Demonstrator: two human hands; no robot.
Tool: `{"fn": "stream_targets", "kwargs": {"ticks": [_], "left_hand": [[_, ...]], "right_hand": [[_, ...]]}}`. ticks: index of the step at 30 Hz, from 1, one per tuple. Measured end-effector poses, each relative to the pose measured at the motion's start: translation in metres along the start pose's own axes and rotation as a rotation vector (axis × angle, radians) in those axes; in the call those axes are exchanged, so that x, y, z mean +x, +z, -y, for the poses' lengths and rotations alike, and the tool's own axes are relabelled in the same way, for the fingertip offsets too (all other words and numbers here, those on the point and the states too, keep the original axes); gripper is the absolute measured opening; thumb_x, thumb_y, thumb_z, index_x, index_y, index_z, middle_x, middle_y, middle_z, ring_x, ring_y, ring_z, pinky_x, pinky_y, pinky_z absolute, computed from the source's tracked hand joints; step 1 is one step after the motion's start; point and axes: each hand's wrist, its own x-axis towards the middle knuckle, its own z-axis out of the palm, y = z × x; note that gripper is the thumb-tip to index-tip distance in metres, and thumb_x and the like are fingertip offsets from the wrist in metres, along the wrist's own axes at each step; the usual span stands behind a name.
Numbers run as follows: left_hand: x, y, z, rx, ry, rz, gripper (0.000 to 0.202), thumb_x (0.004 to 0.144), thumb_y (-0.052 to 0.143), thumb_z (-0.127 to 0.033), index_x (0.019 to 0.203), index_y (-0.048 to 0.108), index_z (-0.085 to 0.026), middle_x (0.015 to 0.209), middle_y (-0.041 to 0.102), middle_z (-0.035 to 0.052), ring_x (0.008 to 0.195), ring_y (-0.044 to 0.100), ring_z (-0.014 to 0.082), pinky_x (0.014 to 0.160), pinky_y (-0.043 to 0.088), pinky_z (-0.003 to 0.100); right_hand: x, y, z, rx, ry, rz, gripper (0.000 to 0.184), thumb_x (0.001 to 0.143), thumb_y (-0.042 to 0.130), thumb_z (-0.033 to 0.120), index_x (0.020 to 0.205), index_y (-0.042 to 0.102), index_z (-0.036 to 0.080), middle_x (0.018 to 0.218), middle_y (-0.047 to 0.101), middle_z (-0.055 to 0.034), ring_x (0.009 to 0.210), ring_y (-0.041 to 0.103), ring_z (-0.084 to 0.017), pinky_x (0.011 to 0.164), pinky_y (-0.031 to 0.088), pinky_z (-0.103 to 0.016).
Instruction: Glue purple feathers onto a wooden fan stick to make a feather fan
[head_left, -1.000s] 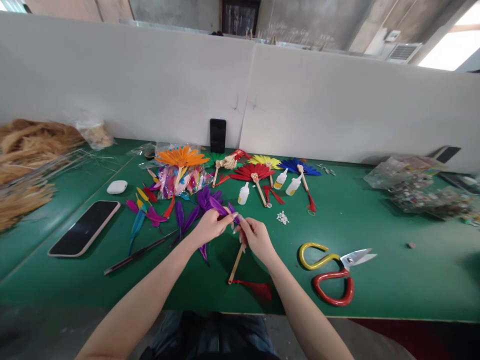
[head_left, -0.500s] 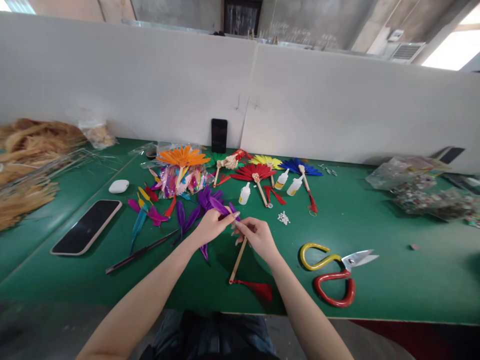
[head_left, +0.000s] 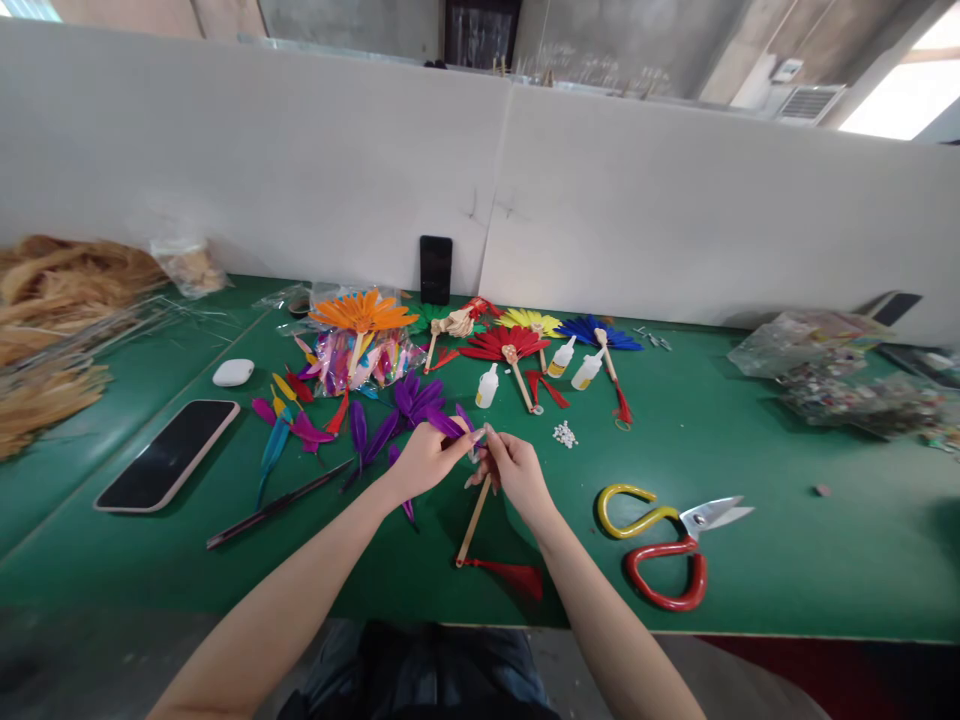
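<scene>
My left hand (head_left: 431, 458) is closed in a pinch on a purple feather (head_left: 444, 424). Close against it, my right hand (head_left: 517, 472) grips the upper end of a small feather fan, whose wooden handle (head_left: 472, 528) slants down toward me. A red tassel (head_left: 517, 578) hangs from the handle's lower end and lies on the table. Fingers of both hands meet at the feather's base, and most of the fan's head is hidden behind them. Loose purple feathers (head_left: 381, 438) lie just left of my left hand, beside dark tweezers (head_left: 277, 507).
Finished-looking red (head_left: 504, 344), orange (head_left: 363, 312) and blue fans (head_left: 601, 334) lie behind my hands, near small white glue bottles (head_left: 487, 388). White beads (head_left: 565, 434) and large scissors (head_left: 675, 540) are to the right. A phone (head_left: 169, 455) lies left.
My fingertips have drawn closer together at the feather's base, and the feather has shifted slightly right. The fan's handle stays in nearly the same place.
</scene>
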Motion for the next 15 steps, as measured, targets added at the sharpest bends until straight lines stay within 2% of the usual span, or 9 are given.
{"fn": "stream_targets", "kwargs": {"ticks": [4, 8, 15], "left_hand": [[0.0, 0.001, 0.0, 0.01, 0.04, -0.067, 0.03, 0.086, 0.048, -0.041, 0.069, 0.055, -0.017, 0.062, 0.054, -0.0013, 0.059, 0.05, 0.0117, 0.058, 0.037, 0.022], [0.002, -0.002, 0.001, -0.026, -0.015, -0.113, 0.032, 0.084, 0.05, -0.043, 0.066, 0.053, -0.017, 0.058, 0.05, -0.0031, 0.054, 0.046, 0.0101, 0.053, 0.036, 0.021], [0.001, -0.002, 0.001, -0.014, -0.065, -0.073, 0.035, 0.084, 0.047, -0.045, 0.066, 0.053, -0.017, 0.052, 0.043, -0.0046, 0.05, 0.043, 0.0099, 0.05, 0.033, 0.021]], "right_hand": [[-0.001, 0.0, 0.007, 0.01, -0.051, -0.058, 0.045, 0.075, 0.055, 0.06, 0.06, 0.054, 0.017, 0.046, 0.058, 0.0004, 0.038, 0.055, -0.012, 0.033, 0.034, -0.02], [-0.001, -0.001, 0.014, 0.064, -0.027, -0.09, 0.046, 0.075, 0.055, 0.06, 0.07, 0.061, 0.014, 0.055, 0.064, -0.0028, 0.04, 0.055, -0.011, 0.033, 0.034, -0.018], [-0.002, -0.004, 0.01, -0.025, -0.092, 0.004, 0.036, 0.072, 0.063, 0.052, 0.07, 0.06, 0.016, 0.064, 0.067, -0.004, 0.051, 0.062, -0.014, 0.039, 0.044, -0.021]]}}
